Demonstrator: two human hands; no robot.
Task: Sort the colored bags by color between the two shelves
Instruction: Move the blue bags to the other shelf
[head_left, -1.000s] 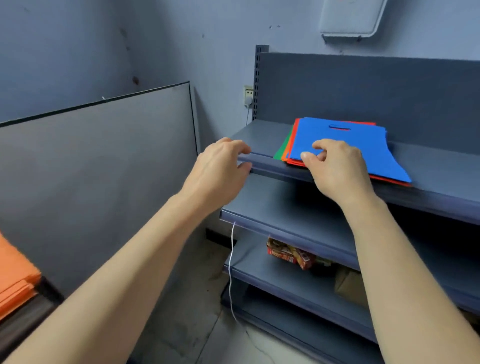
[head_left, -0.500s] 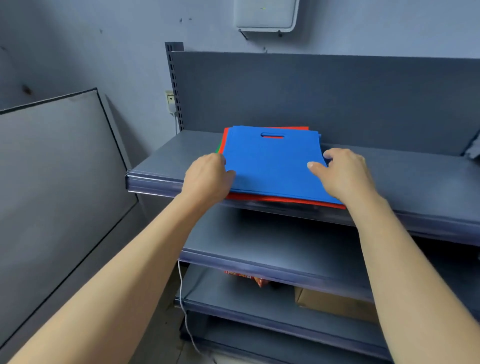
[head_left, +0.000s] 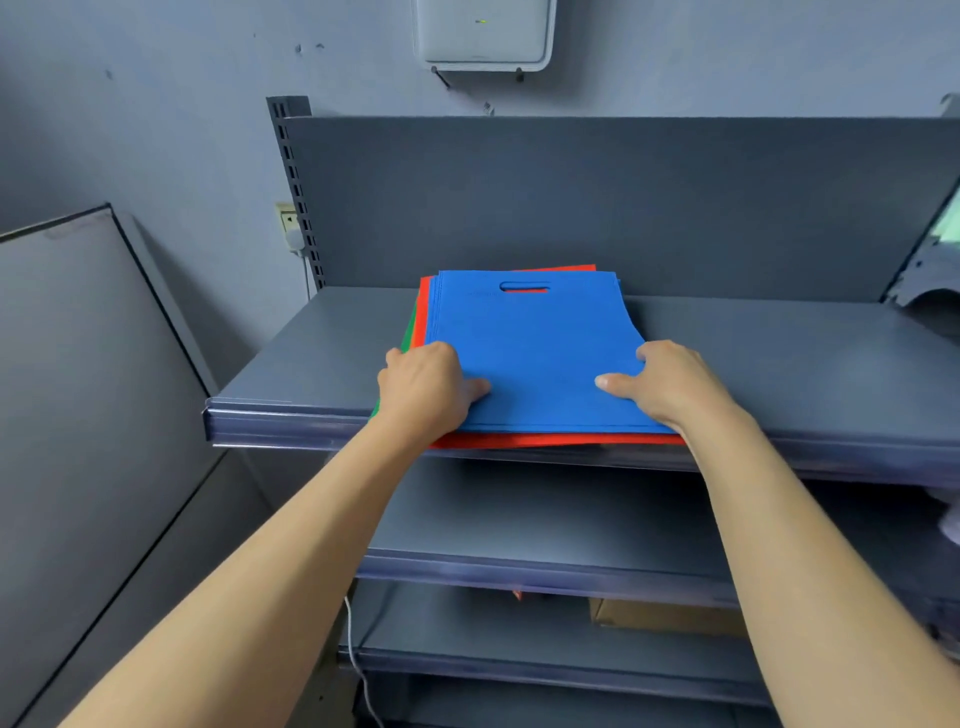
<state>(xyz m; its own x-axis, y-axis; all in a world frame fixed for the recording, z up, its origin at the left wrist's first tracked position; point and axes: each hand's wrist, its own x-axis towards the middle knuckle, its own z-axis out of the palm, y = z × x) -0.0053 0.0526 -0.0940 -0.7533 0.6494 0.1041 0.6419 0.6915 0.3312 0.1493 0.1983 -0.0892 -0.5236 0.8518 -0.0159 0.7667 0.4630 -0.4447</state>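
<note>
A stack of flat bags lies on the top shelf (head_left: 779, 364) of a grey rack, its front edge hanging slightly over the shelf lip. A blue bag (head_left: 535, 343) with a cut-out handle is on top, red bags (head_left: 550, 441) show beneath it, and a green bag (head_left: 409, 338) peeks out at the left edge. My left hand (head_left: 423, 389) grips the stack's near left corner, thumb on the blue bag. My right hand (head_left: 670, 384) holds the near right corner the same way, thumb on top.
A bare second shelf (head_left: 545, 566) sits below, then lower shelves with a cardboard box (head_left: 665, 616). A grey panel (head_left: 93, 389) leans against the wall at left. A white box (head_left: 483, 34) is mounted on the wall above, and a white cable (head_left: 358, 660) hangs down the rack.
The view has swung right and closer to the rack. My left hand moved from the shelf edge onto the stack's left corner, and my right hand shifted to its right corner.
</note>
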